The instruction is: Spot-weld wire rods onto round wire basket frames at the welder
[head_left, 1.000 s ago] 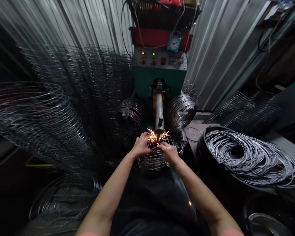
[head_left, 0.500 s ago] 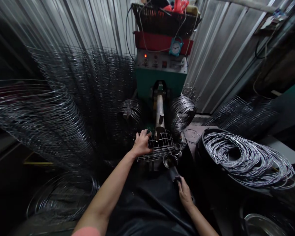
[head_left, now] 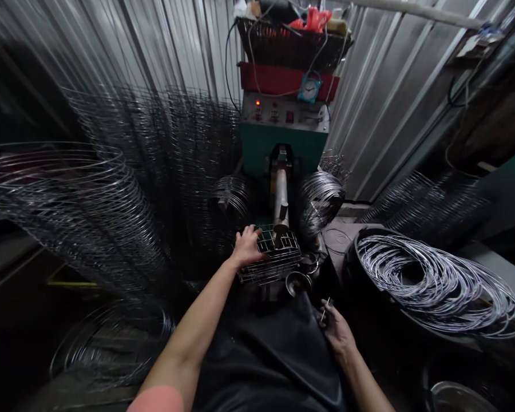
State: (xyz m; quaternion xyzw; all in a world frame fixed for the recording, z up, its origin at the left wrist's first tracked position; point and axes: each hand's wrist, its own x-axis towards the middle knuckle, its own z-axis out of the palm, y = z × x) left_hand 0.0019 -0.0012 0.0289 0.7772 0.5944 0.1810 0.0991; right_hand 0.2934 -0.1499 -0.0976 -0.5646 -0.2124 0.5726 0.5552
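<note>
My left hand has its fingers and thumb closed on the left side of a wire basket, a grid of shiny metal wires. The basket sits below the metal arm of a green machine. Lower right, my right hand pinches a short, thin metal wire piece between thumb and fingers. Between the hands stands a small round metal bowl, its contents too dark to make out. A dark apron covers my lap.
Tall stacks of wire rings crowd the left. Two wire coils, a left coil and a right coil, flank the machine arm. A black tub with loose wire hoops stands at right. A blue clock hangs above.
My right hand has drawn back to the right, away from the bowl, and the wire piece now shows in its fingers. The left hand stays on the basket. The view has shifted slightly.
</note>
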